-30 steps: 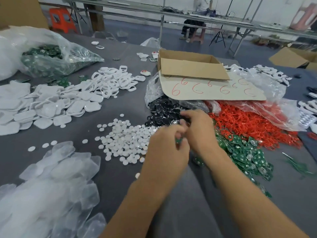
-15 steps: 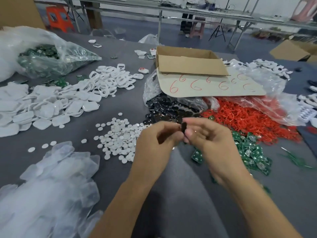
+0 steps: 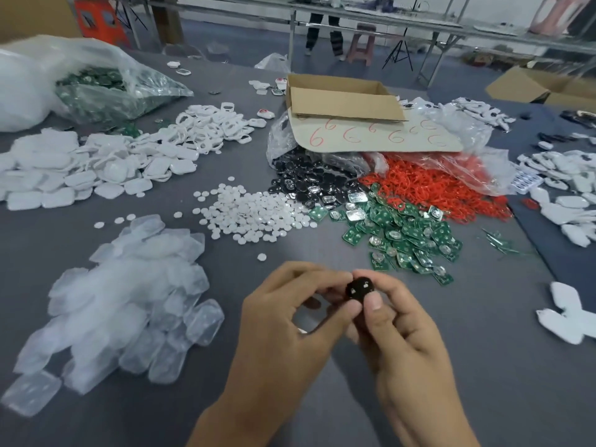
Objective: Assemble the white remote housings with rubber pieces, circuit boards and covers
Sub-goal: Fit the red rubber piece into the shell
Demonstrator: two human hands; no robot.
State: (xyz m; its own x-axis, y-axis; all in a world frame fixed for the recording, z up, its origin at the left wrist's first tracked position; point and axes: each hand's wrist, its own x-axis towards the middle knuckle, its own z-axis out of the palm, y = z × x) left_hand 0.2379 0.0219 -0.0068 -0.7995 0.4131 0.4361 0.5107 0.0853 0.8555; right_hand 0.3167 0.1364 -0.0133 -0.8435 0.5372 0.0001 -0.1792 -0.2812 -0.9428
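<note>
grey table (image 3: 503, 317), white housings (image 3: 106, 169) heaped far left, untouched. green boards (image 3: 406, 233) right of centre. my left hand (image 3: 290, 324) and right hand (image 3: 406, 333) have pulled back from the piles, now together, both pinching one black rubber piece (image 3: 360, 289) near me. picked, i'd say; housing comes next.

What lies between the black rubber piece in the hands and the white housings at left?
The black rubber piece, pinched by the left hand and right hand, has the low white disc pile across its path to the white housings; lifted over, it likely clears.
</note>
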